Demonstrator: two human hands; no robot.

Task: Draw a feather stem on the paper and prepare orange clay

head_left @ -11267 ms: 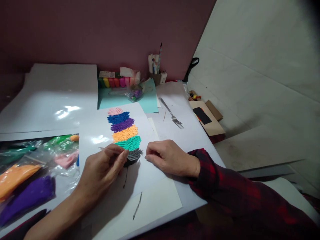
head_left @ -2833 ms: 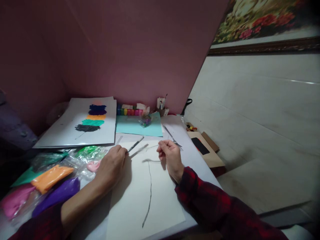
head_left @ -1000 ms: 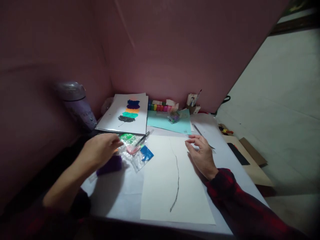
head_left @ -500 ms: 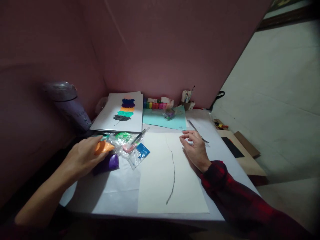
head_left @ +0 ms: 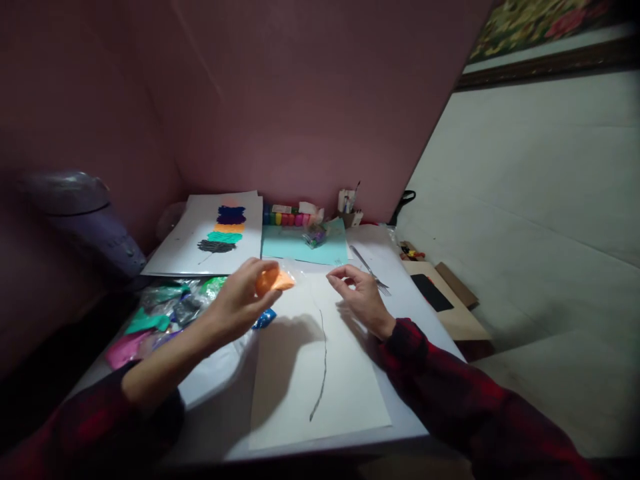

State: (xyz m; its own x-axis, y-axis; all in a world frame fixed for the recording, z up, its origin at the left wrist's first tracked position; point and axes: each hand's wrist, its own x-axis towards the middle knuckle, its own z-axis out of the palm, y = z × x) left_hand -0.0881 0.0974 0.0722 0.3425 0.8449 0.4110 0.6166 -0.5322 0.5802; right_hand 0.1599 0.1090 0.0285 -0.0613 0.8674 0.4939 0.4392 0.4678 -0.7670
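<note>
My left hand grips a small clear packet of orange clay-like material between thumb and fingers, held above the white paper. Across from it, my right hand is closed in a pinch over the paper's upper right part; whatever lies between its fingertips, if anything, is too small to make out. A thin dark curved line runs down the sheet. Below the left hand lies a blue packet. Several other bagged colours, among them a teal packet and a pink packet, are heaped beside the left forearm.
A sheet with bands of colour lies at the back left, beside a purple bottle. Behind are light-blue paper, small paint pots and a brush holder. A fork lies right of the paper.
My left hand has carried the orange packet rightward from the heap to above the paper, near the right hand. The right hand stays pinched. The camera view has turned somewhat right.
</note>
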